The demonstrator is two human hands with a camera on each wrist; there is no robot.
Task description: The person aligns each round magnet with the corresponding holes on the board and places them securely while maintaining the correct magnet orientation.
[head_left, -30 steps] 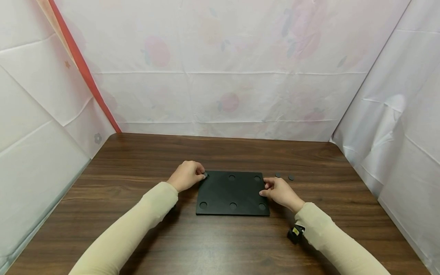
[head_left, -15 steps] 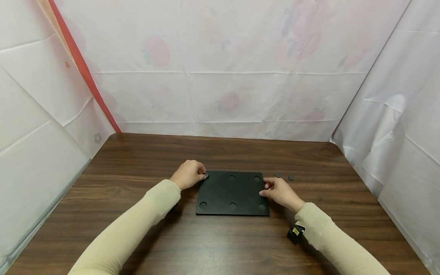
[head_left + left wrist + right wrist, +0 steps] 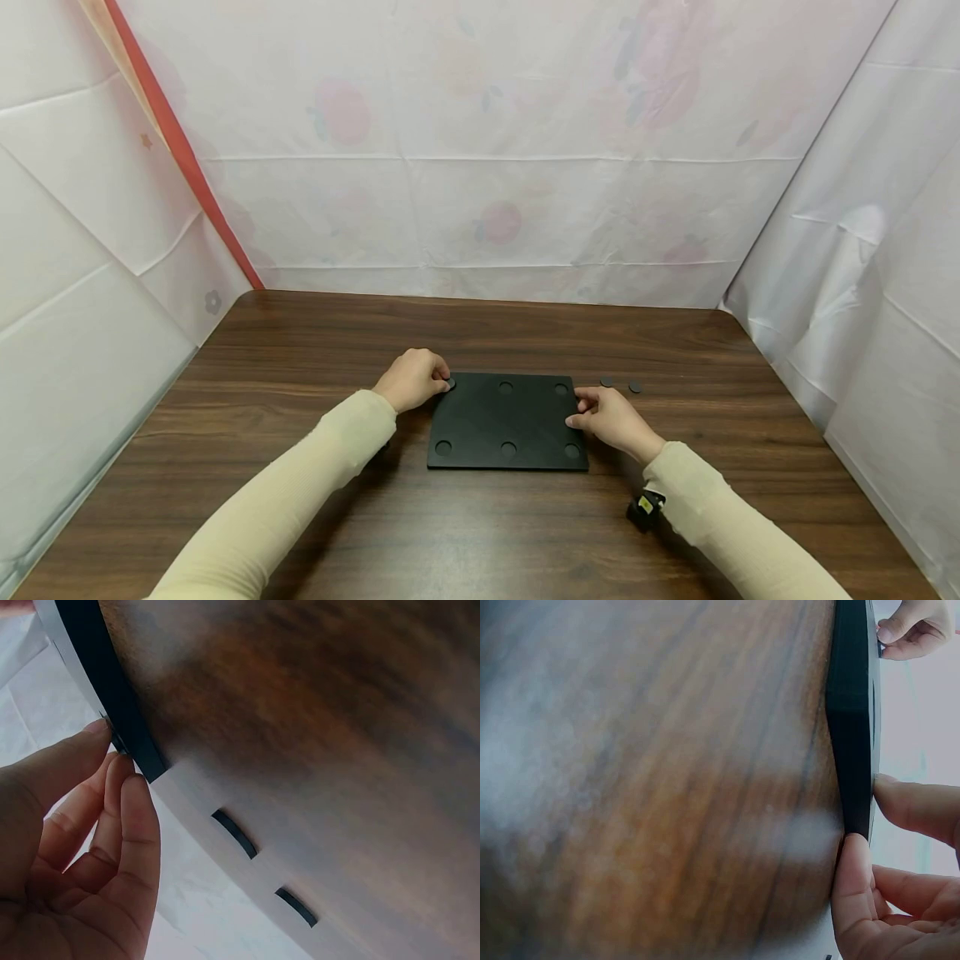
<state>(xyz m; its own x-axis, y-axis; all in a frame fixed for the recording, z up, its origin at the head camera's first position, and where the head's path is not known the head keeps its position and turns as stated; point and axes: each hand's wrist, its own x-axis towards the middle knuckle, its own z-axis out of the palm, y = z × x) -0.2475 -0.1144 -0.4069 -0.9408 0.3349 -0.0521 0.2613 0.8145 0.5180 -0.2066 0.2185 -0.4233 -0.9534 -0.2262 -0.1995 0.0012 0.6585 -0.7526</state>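
A flat black board [image 3: 508,421] with round recesses lies on the table. My left hand [image 3: 414,381] is at its far left corner, pinching a small dark disc [image 3: 451,384] over the recess there. In the left wrist view, thumb and fingers meet at the disc [image 3: 117,743] on the board's top; how far it sits in the recess cannot be made out. My right hand [image 3: 611,421] holds the board's right edge. In the right wrist view, its thumb touches the top face and a finger [image 3: 853,874] presses against the side. The other recesses show no disc.
Two dark discs, one nearer [image 3: 606,382] and one farther right [image 3: 635,387], lie beyond my right hand. Two discs [image 3: 235,834] also show on the table in the left wrist view. White patterned cloth [image 3: 487,150] hangs behind the wooden table [image 3: 480,533].
My left hand has shifted slightly to the right, and the disc in its fingers has gone from tilted to flatter over the corner recess. The right hand and the board stay put.
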